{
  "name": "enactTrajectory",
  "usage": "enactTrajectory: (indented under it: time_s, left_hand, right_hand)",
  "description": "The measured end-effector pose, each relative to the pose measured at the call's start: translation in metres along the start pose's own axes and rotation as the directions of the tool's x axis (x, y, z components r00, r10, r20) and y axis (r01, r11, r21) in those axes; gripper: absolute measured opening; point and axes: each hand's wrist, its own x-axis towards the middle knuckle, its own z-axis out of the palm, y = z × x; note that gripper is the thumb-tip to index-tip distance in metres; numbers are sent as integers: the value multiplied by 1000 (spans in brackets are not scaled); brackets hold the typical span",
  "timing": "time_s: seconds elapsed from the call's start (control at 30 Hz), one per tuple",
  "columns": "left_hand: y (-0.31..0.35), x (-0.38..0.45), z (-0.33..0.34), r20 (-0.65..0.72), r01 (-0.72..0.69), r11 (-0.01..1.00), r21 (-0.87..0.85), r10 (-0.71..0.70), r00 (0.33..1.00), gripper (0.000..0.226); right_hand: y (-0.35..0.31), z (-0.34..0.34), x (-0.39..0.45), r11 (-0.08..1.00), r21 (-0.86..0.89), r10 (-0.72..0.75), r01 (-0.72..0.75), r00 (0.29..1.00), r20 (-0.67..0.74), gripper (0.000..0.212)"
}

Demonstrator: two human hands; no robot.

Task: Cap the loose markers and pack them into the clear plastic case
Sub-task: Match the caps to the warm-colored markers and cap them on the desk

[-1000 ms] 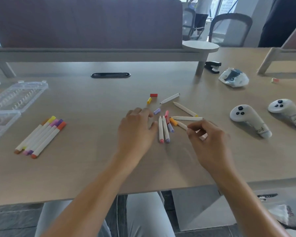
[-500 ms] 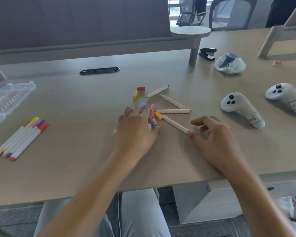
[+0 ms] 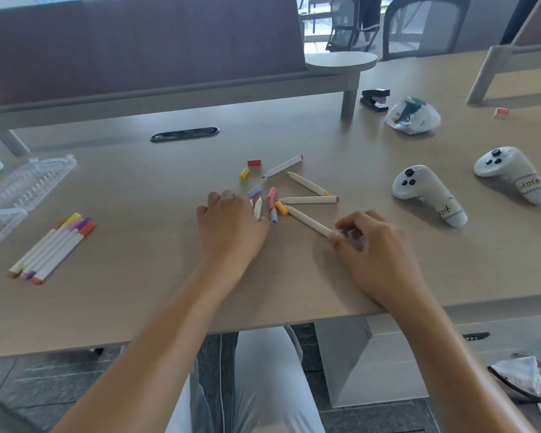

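Observation:
Several uncapped white markers (image 3: 308,200) and loose coloured caps, such as a red cap (image 3: 254,163) and a yellow cap (image 3: 244,173), lie scattered mid-table. My left hand (image 3: 231,226) rests palm down over two markers, fingers curled on them; one white marker (image 3: 258,208) pokes out beside it. My right hand (image 3: 369,248) pinches the near end of another white marker (image 3: 308,220) lying on the table. A row of capped markers (image 3: 53,245) lies at the left. The open clear plastic case (image 3: 22,189) sits at the far left edge.
Two white game controllers (image 3: 428,195) (image 3: 509,175) lie to the right. A black stapler (image 3: 374,99) and a crumpled plastic bag (image 3: 413,115) sit at the back right. A dark cable slot (image 3: 184,134) lies behind. The table's front edge runs just below my wrists.
My left hand slid over the two markers and closed its fingers around them. My right hand shifted its pinch to the end of the diagonal marker. The camera tilted slightly.

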Motion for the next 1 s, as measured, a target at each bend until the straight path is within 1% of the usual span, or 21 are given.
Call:
enactTrajectory:
  time_s: [0.1, 0.2, 0.23, 0.3, 0.37, 0.43, 0.47, 0.5, 0.57, 0.67, 0.77, 0.9, 0.93, 1.0]
  left_hand:
    - [-1, 3, 3, -1, 26, 1000, 2, -26, 1000, 33]
    - [-2, 4, 3, -12, 38, 999, -6, -38, 999, 44]
    - [-3, 3, 2, -10, 36, 999, -15, -36, 999, 43]
    - [-4, 2, -3, -16, 30, 998, -55, -31, 999, 33]
    - [-7, 2, -8, -40, 34, 990, -134, -40, 998, 23]
    - [-11, 1, -14, -13, 89, 950, -301, -98, 995, 18]
    - [-13, 2, -18, 34, 143, 904, -404, -142, 989, 17]
    - [-15, 2, -24, 89, 202, 837, -509, -181, 979, 17]
    - [-19, 4, -36, 171, 275, 671, -689, -219, 961, 20]
    - [-27, 6, -51, 257, 324, 449, -833, -205, 945, 25]
    - [-36, 12, -59, 321, 359, 287, -888, -172, 932, 19]
    - [-46, 17, -65, 420, 428, 90, -899, -96, 903, 17]
    - [-48, 17, -67, 436, 440, 49, -897, -76, 897, 16]
    - [-53, 19, -68, 451, 452, 8, -892, -57, 891, 15]
  right_hand:
    - [-1, 1, -1, 1000, -21, -5, 5, 1000, -4, 18]
    - [-3, 1, -1, 999, -32, -4, 4, 1000, -7, 16]
    - [-3, 2, -2, 999, -35, -5, 4, 1000, -7, 16]
    - [-3, 2, -2, 999, -48, -10, 10, 1000, -10, 15]
    - [-4, 2, -1, 999, -45, -6, 5, 1000, -9, 15]
    - [-5, 2, -1, 1000, -12, 17, -17, 1000, -17, 15]
    - [-7, 3, -1, 999, 13, 30, -30, 999, -25, 14]
    - [-10, 3, -1, 998, 41, 41, -40, 999, -33, 12]
    - [-17, 7, -2, 994, 94, 52, -48, 998, -40, 8]
    - [-32, 15, -2, 988, 150, 38, -32, 998, -40, 7]
    - [-44, 24, 1, 988, 154, 17, -11, 999, -36, 8]
    - [-57, 32, 8, 990, 140, -15, 20, 999, -34, 9]
    - [-59, 34, 9, 990, 136, -15, 19, 999, -32, 9]
    - [-62, 37, 12, 992, 128, -13, 16, 1000, -22, 7]
